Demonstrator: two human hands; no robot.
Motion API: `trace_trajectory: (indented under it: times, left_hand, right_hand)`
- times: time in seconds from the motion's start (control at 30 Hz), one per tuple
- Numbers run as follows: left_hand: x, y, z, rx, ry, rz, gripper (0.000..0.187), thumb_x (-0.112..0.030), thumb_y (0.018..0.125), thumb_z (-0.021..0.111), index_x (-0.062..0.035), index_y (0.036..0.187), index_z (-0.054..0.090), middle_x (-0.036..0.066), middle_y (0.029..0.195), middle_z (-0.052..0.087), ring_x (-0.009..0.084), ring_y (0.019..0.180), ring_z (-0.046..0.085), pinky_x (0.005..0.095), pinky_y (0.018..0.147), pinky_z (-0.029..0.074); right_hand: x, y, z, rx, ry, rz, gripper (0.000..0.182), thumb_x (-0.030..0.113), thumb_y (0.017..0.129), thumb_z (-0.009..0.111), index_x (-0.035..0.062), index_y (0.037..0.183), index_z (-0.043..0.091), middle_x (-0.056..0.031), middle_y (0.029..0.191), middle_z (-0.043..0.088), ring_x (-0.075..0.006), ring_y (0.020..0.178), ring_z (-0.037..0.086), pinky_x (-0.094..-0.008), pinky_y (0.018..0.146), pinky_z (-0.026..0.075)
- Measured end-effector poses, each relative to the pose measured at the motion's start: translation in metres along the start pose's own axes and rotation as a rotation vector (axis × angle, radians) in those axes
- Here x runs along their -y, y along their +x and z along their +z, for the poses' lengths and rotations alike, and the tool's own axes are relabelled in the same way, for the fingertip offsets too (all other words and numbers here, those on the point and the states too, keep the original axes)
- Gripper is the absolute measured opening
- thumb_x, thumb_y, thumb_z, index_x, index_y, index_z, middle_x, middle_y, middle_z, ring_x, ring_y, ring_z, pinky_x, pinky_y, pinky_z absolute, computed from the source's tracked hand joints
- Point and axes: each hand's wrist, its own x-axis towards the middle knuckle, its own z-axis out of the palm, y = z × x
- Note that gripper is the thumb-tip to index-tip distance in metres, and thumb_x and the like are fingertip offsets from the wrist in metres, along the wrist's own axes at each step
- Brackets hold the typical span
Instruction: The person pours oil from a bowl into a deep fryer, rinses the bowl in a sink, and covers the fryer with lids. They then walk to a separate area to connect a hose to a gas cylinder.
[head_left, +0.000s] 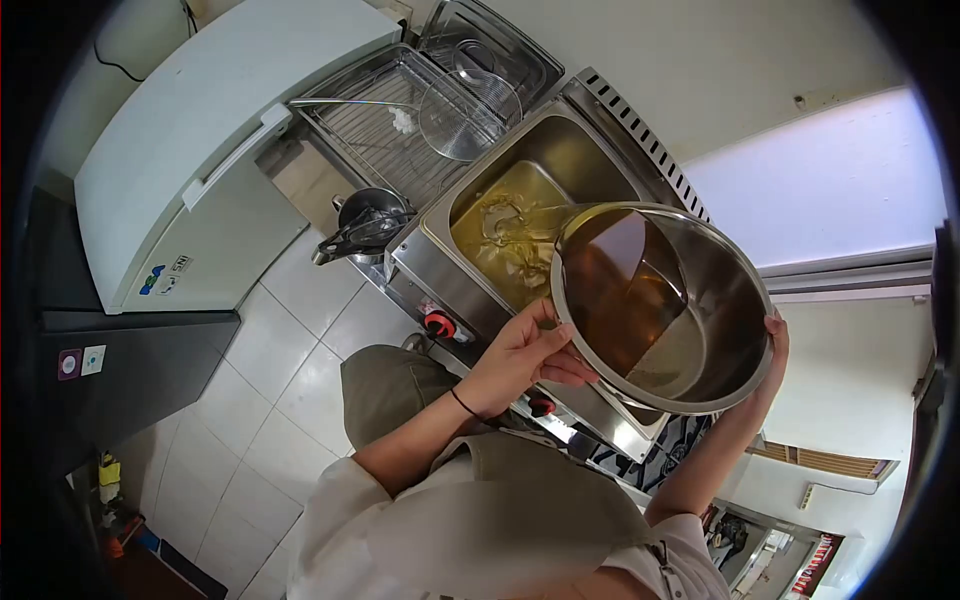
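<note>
A large stainless steel bowl (pixel 725 285) is tilted between my two hands over the deep fryer (pixel 600 155). Amber-brown oil (pixel 625 315) lies in the bowl and streams over its left lip. The stream splashes into the yellow oil (pixel 490 240) at the bottom of the fryer's well. My left hand (pixel 530 355) grips the near-left rim, thumb on top and fingers beneath. Around the bowl's right side wraps my right hand (pixel 772 355), mostly hidden behind the wall. Red control knobs (pixel 439 325) sit on the fryer's front panel.
Left of the fryer is a wire draining rack (pixel 370 120) with a round mesh strainer (pixel 470 115) on it. A small dark pot (pixel 372 218) holding utensils stands beside the rack. A white chest freezer (pixel 220 130) stands further left, above the tiled floor (pixel 270 370).
</note>
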Motion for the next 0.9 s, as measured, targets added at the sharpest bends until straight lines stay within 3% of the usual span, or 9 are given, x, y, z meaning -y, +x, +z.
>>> trace_trajectory:
  times: [0.53,0.9]
  left_hand:
    - [0.001,0.0,-0.007,-0.007,-0.019,0.013,0.016,-0.021,0.095,0.042,-0.0085,0.105,0.039,0.009,0.095,0.062,0.0225,0.081,0.066,0.0274,0.067,0.055]
    - [0.004,-0.004,-0.009,-0.029,-0.018,0.005,0.016,-0.02,0.096,0.041,-0.0077,0.106,0.039,0.009,0.095,0.061,0.0218,0.081,0.066,0.0282,0.069,0.055]
  right_hand:
    - [0.0,0.01,0.005,-0.002,-0.049,-0.057,0.033,0.024,0.076,0.054,-0.0044,0.093,0.054,-0.0111,0.087,0.058,-0.017,0.076,0.058,-0.0255,0.069,0.047]
    - [0.002,0.013,0.007,0.061,-0.039,-0.067,0.027,0.019,0.078,0.051,-0.0036,0.092,0.054,-0.0099,0.085,0.058,-0.0153,0.074,0.057,-0.025,0.067,0.046]
